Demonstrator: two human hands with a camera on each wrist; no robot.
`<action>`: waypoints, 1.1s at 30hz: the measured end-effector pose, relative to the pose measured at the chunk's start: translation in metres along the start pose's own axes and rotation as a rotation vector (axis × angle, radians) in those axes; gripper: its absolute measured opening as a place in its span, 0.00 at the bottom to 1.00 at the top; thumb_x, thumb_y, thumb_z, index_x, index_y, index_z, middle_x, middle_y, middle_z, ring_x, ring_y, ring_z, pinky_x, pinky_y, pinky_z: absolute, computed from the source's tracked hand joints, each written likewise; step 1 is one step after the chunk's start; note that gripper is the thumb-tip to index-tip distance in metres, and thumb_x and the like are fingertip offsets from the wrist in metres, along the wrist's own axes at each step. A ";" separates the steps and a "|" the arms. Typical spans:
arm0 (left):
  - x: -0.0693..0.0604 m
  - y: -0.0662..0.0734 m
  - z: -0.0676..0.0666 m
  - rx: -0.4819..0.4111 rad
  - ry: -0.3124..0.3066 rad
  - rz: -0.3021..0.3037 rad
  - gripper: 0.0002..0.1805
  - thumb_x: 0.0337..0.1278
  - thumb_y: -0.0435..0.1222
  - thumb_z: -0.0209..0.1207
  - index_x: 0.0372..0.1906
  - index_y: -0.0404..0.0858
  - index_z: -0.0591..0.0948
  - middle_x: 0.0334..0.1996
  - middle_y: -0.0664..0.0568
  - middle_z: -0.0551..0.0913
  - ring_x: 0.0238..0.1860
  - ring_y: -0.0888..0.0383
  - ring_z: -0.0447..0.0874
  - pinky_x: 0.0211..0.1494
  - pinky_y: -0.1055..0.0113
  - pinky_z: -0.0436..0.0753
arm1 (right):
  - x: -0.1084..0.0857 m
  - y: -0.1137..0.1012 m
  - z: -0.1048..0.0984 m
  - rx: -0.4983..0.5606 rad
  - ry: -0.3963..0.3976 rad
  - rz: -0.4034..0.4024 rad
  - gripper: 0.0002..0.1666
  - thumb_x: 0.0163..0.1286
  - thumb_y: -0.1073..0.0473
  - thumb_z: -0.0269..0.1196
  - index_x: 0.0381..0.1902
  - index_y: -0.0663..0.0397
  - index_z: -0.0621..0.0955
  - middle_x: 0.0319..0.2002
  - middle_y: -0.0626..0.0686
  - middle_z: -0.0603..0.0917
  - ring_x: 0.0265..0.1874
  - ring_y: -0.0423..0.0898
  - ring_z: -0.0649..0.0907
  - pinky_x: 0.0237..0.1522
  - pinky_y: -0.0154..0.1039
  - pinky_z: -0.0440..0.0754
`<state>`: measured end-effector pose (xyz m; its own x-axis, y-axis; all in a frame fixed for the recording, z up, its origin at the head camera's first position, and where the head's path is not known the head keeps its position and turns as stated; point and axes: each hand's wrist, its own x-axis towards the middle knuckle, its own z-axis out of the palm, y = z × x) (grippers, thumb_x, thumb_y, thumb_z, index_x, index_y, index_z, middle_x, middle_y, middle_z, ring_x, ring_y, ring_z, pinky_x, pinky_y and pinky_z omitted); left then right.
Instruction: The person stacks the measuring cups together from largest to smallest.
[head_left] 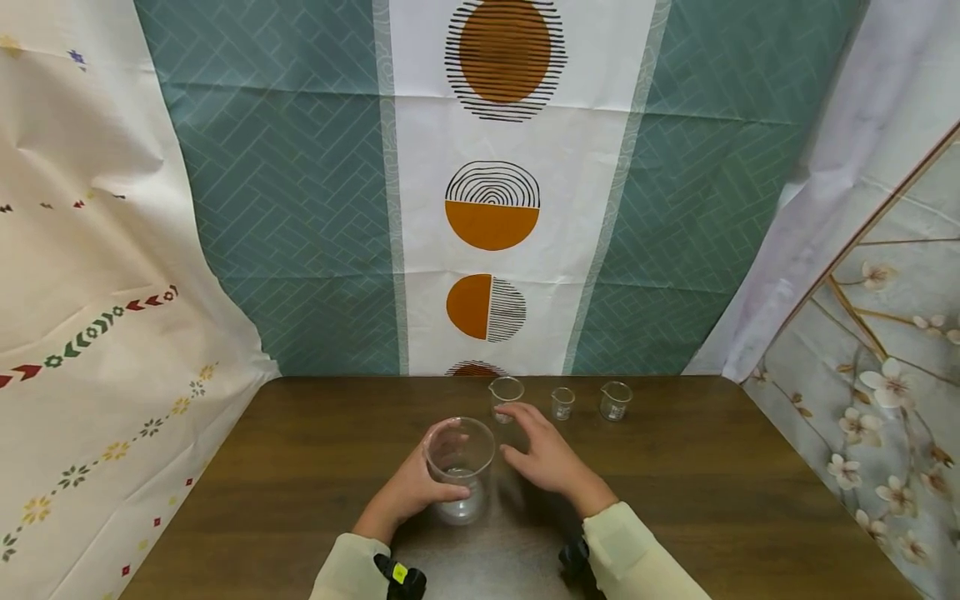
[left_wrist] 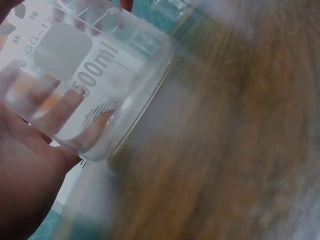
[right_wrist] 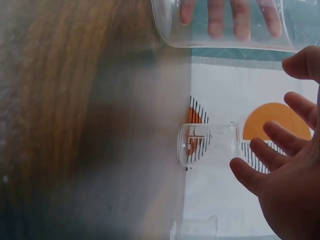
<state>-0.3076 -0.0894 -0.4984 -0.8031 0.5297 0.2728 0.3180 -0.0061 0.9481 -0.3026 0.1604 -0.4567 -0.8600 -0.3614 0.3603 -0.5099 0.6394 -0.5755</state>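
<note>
A large clear glass beaker (head_left: 459, 471) stands upright at the front middle of the table. My left hand (head_left: 420, 479) grips it from the left, the thumb across the near side and the fingers seen through the glass. Its wall reads 500ml in the left wrist view, where the beaker (left_wrist: 102, 75) fills the upper left. To the right of the glass, my right hand (head_left: 551, 454) is spread with nothing in it, apart from the beaker. Just beyond its fingertips is a smaller beaker (head_left: 505, 390), partly hidden by them. Whether the large beaker's base touches the table cannot be told.
Farther right along the back of the wooden table (head_left: 720, 483) stand a tiny beaker (head_left: 562, 405) and a small beaker (head_left: 615, 402). Patterned cloth (head_left: 300, 192) hangs behind the back edge, with more draped at both sides.
</note>
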 end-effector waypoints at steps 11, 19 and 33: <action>0.001 0.001 -0.001 0.021 0.012 -0.001 0.52 0.40 0.32 0.75 0.71 0.47 0.58 0.65 0.39 0.70 0.66 0.41 0.70 0.66 0.62 0.71 | 0.011 -0.006 0.000 -0.019 0.063 0.041 0.33 0.63 0.56 0.64 0.67 0.44 0.70 0.66 0.55 0.70 0.65 0.55 0.72 0.62 0.57 0.71; -0.001 -0.001 0.000 0.012 0.006 0.021 0.52 0.40 0.32 0.74 0.71 0.42 0.58 0.64 0.34 0.69 0.64 0.36 0.69 0.65 0.63 0.71 | 0.012 -0.007 0.000 -0.018 0.080 0.078 0.33 0.63 0.56 0.64 0.67 0.42 0.70 0.67 0.55 0.69 0.65 0.54 0.72 0.61 0.57 0.71; 0.000 0.001 0.003 0.009 0.020 0.011 0.52 0.38 0.33 0.75 0.71 0.44 0.58 0.64 0.36 0.70 0.65 0.38 0.70 0.64 0.67 0.71 | 0.019 -0.002 0.002 -0.054 0.136 0.091 0.32 0.63 0.56 0.65 0.65 0.46 0.72 0.65 0.54 0.71 0.64 0.55 0.72 0.61 0.56 0.71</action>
<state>-0.3056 -0.0873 -0.4985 -0.8094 0.5125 0.2867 0.3317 -0.0040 0.9434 -0.3175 0.1512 -0.4502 -0.8895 -0.2075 0.4071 -0.4252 0.7018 -0.5715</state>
